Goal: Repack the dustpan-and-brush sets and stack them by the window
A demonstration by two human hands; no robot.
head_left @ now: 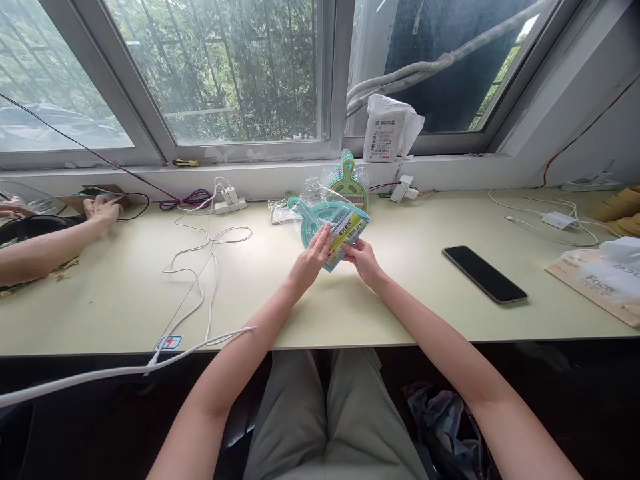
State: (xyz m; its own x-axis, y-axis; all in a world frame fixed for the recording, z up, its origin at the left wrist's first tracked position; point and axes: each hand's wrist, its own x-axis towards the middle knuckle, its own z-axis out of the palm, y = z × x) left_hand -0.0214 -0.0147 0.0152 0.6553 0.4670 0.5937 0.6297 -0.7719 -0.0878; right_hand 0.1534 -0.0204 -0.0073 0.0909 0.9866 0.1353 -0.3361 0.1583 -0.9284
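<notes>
At far left, another person's hand [103, 210] lies flat on the counter [125, 300], and a white cable [210, 267] loops across it. Mid-counter, our left grip [313, 257] is closed on the near edge of a clear plastic packet [330, 223], with fingertips on its yellow label. Our right grip [364, 260] pinches the packet's lower right corner. The tilted packet holds teal plastic pieces. Just behind it, a second clear bag [350, 181] holds green ones. Farther right lie a dark phone [484, 274] and a tissue pack [600, 283].
</notes>
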